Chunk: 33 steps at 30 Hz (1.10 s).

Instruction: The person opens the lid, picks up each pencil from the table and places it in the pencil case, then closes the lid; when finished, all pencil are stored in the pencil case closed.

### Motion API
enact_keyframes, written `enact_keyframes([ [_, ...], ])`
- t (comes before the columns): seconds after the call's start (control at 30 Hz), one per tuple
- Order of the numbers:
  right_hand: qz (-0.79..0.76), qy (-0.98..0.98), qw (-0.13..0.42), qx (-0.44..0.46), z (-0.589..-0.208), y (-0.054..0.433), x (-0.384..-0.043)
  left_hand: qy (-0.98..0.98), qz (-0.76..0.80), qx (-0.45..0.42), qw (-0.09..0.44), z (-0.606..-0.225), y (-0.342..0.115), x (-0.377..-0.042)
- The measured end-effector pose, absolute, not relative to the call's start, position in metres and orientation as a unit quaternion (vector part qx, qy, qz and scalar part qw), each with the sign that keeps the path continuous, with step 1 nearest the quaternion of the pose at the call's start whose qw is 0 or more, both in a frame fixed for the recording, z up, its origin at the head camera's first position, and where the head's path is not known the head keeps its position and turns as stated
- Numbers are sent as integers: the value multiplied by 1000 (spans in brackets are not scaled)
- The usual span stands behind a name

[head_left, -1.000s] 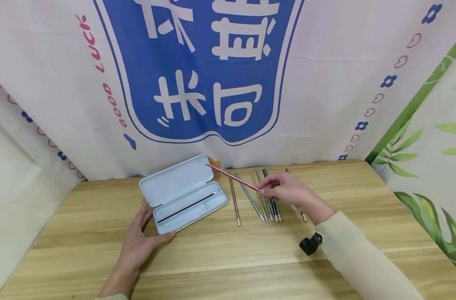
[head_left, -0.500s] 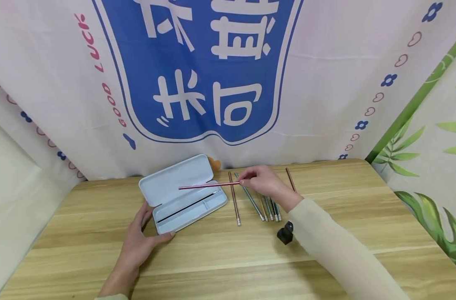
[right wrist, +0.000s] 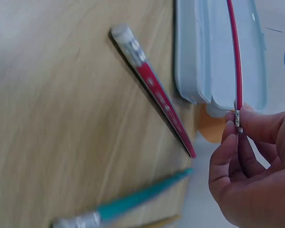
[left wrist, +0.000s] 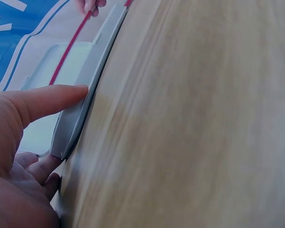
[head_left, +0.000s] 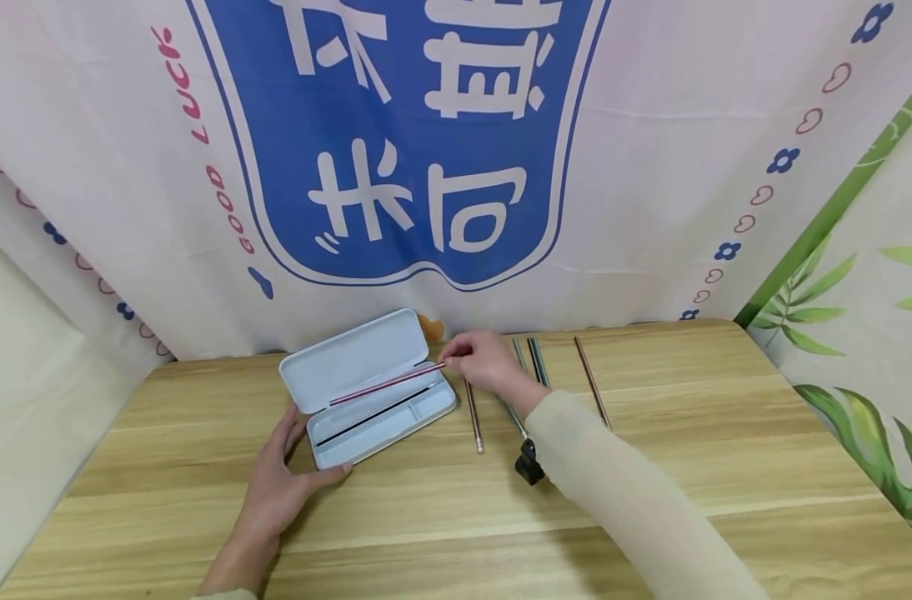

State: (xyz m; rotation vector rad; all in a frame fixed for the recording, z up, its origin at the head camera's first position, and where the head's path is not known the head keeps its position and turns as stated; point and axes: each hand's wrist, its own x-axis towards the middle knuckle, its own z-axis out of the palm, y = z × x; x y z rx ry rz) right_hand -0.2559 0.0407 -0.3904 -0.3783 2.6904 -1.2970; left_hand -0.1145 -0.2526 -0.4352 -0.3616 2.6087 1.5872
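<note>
A light blue pencil case (head_left: pixel 354 354) lies open on the table, its lid tilted back. My left hand (head_left: pixel 279 475) holds the case's left end, thumb on the front edge and fingers round the side; the left wrist view shows this thumb (left wrist: pixel 52 100) against the wall. One black pencil (head_left: pixel 375 415) lies inside the tray. My right hand (head_left: pixel 486 362) pinches a red pencil (head_left: pixel 384 386) near its eraser end, and the shaft slants over the back of the tray, in front of the lid. In the right wrist view, thumb and fingers meet at the metal band (right wrist: pixel 238 118).
Right of the case lies another red pencil (head_left: pixel 474 423). Teal and dark pencils (head_left: pixel 537 360) are partly hidden under the right arm, and a further red pencil (head_left: pixel 593 383) lies beyond it. An orange object (head_left: pixel 430 327) sits behind the case, against the patterned cloth (head_left: pixel 651 208).
My right hand has moved left, bringing the red pencil from above the loose pencils to over the case. Its tip has swung lower and leftward. The left hand stays on the case.
</note>
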Motion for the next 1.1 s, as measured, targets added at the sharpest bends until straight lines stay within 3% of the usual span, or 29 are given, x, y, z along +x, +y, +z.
enact_keyframes([
  [1.1, -380, 905, 60, -179, -413, 5, -254, 847, 515, -126, 39, -436, -254, -115],
])
